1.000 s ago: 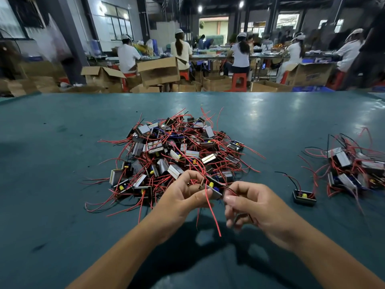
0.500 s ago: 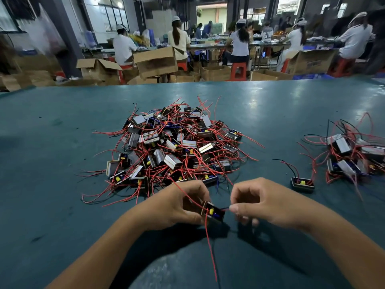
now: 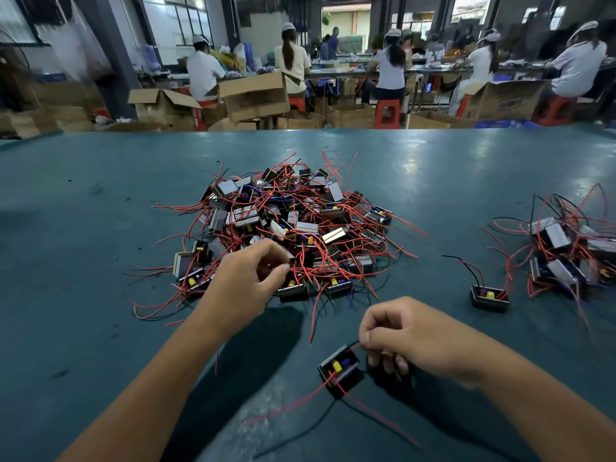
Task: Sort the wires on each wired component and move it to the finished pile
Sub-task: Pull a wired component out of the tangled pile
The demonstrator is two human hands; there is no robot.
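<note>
A big heap of small black wired components (image 3: 286,225) with red and black wires lies mid-table. My left hand (image 3: 246,281) hovers at the heap's near edge, fingers curled over red wires there; whether it grips any is hidden. My right hand (image 3: 400,335) pinches a wire of one black component (image 3: 340,370), which hangs just left of the hand, near the table, its red wires trailing toward me. A smaller pile of components (image 3: 566,255) lies at the right. A single component (image 3: 490,296) sits between the two piles.
The green table (image 3: 83,228) stretches wide around the piles. Beyond its far edge stand open cardboard boxes (image 3: 253,95) and red stools (image 3: 386,111), with several seated people working at benches.
My left hand let go of the component and moved up-left to the heap's edge. My right hand keeps the component by its wire, now lower and nearer me.
</note>
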